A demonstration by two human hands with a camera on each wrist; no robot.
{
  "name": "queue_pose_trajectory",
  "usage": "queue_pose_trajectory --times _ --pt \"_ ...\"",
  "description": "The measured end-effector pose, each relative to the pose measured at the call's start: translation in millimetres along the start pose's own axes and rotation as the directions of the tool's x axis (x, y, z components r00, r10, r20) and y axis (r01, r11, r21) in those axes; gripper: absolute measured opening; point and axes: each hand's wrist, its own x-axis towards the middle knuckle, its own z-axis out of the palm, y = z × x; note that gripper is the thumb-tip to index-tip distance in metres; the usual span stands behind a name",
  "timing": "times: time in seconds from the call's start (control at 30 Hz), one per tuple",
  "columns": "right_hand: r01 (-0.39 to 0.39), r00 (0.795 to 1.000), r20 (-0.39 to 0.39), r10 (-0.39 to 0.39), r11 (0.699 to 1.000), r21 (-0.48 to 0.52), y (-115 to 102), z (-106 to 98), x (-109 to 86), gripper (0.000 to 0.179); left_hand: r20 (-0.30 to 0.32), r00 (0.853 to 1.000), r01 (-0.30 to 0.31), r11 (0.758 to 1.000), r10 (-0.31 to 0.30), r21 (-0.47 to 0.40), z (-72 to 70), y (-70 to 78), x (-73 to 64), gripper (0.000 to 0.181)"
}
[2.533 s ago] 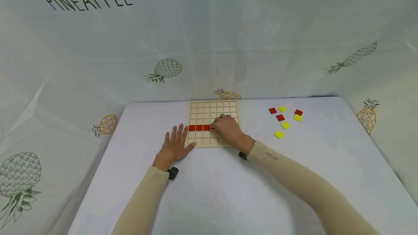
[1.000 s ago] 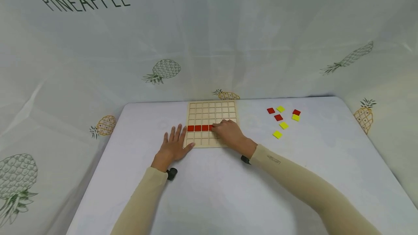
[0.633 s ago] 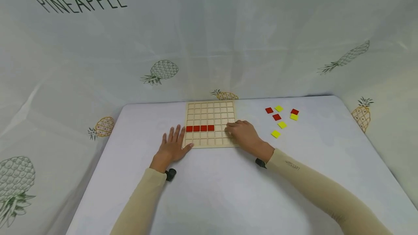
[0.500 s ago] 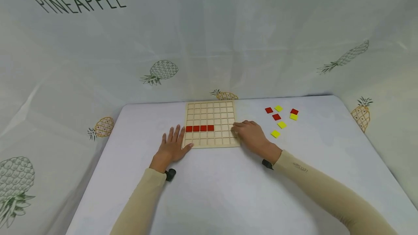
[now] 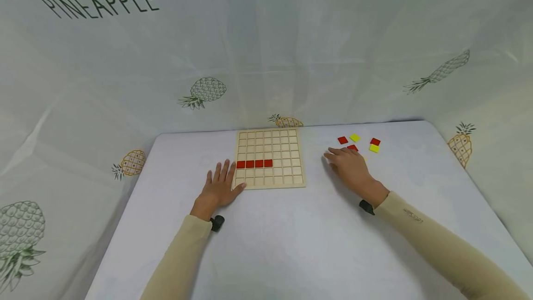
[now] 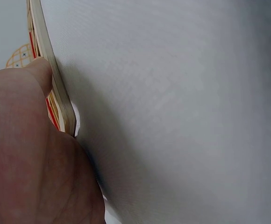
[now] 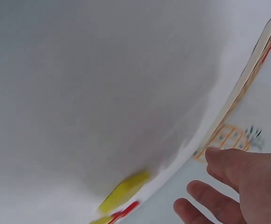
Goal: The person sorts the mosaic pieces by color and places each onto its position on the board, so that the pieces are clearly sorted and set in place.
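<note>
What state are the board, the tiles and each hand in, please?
Board: lying flat, partly filled
Four red tiles: in one board row
Loose red tiles: scattered outside the board
Loose yellow tiles: scattered outside the board
Left hand: flat, fingers spread
Right hand: relaxed, holding nothing visible

You have a broad lane over the white table (image 5: 270, 240) on the near side, between your two forearms, leading right up to the near edge of the wooden board (image 5: 266, 141). A second passage runs near to far between the board's right edge and your right hand (image 5: 350, 168). From the left, your left hand (image 5: 218, 191) bars the way, lying flat at the board's near left corner. The row of red tiles (image 5: 254, 164) fills the left cells; those to its right are free. Your right hand and forearm block the near approach to the loose tiles (image 5: 374, 148), while the hanging cloth (image 5: 291, 50) limits you on the far side.
</note>
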Motion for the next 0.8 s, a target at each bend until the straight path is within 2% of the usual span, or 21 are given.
queue_pose_trajectory --times 0.47,0.8 --pt "-0.133 0.986 0.091 0.142 0.986 -0.096 50.0 -19.6 -10.7 0.042 -0.009 1.0 -0.004 1.0 0.004 -0.006 -1.5 1.7 -0.3 0.091" --pt "-0.151 0.982 0.096 0.163 0.981 -0.12 69.2 -14.4 -9.4 0.041 -0.01 1.0 -0.004 1.0 0.004 -0.014 -0.9 0.6 -1.2 0.091"
